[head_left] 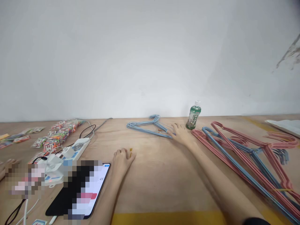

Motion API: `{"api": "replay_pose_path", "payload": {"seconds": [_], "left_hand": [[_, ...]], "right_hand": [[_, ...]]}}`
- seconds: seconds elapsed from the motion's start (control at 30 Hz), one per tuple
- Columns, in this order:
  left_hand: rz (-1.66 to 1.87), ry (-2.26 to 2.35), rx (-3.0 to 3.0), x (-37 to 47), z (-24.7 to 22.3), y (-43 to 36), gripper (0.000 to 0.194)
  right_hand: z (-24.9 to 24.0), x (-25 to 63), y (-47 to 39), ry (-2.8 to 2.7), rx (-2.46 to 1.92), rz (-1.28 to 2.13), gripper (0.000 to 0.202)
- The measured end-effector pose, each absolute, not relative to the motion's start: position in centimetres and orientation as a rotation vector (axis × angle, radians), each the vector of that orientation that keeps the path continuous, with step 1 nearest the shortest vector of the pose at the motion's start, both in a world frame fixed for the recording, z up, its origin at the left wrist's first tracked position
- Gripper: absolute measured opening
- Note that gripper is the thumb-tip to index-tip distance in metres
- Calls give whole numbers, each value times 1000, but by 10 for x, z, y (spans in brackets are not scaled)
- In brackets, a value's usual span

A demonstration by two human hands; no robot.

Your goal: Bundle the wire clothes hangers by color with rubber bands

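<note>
My left hand (122, 160) rests on the wooden table, its fingers a little bent and its thumb apart. A small yellowish thing (131, 152) shows beside its thumb, too small to name. Further back lies a stack of blue wire hangers (146, 127), hooks toward the wall. My right hand (181, 134) is at the right end of this stack, fingers spread, palm down; whether it touches the hangers I cannot tell. Just behind it to the right stands a green-labelled bottle (194, 116) with a white cap.
Pink hangers (248, 136) and more blue hangers (225, 151) lie heaped on the right. At left are a phone (100, 184), a white power strip (81, 145) with cables, and small colourful packets (62, 131). Another person's hand (9, 167) shows at the far left. A white wall (140, 62) rises behind.
</note>
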State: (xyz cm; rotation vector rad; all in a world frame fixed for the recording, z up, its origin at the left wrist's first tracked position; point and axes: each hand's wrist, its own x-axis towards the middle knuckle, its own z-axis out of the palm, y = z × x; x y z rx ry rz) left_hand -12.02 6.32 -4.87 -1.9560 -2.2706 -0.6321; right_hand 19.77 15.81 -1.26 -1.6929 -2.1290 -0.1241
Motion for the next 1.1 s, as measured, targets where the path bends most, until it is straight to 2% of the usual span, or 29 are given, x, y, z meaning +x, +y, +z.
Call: {"api": "replay_pose_path", "payload": {"seconds": [0.07, 0.23, 0.43, 0.57, 0.67, 0.9, 1.03, 1.1], "left_hand": [[-647, -2275, -1947, -121, -56, 60, 42], [-689, -2241, -1959, -127, -58, 50, 36], [-783, -2234, -1929, -132, -56, 55, 40], [-865, -2204, -1970, -127, -55, 55, 37], [-925, -2164, -2011, -123, -53, 55, 34], [-1071, -2101, -2058, -123, -52, 56, 32], [-1195, -2090, -2062, -122, -48, 56, 30], [-1278, -2095, -2061, -119, -44, 53, 30]], "right_hand": [[-21, 203, 183, -2051, -1799, -73, 48], [-53, 202, 212, -1978, -1915, 66, 30], [-74, 201, 209, -1913, -1893, 52, 30], [-72, 205, 204, -1945, -1806, 52, 27], [-66, 205, 199, -1968, -1764, 45, 32], [-53, 184, 188, -2023, -1789, -40, 21], [-50, 173, 180, -2012, -1824, -42, 27], [-49, 172, 175, -1973, -1827, -31, 23]]}}
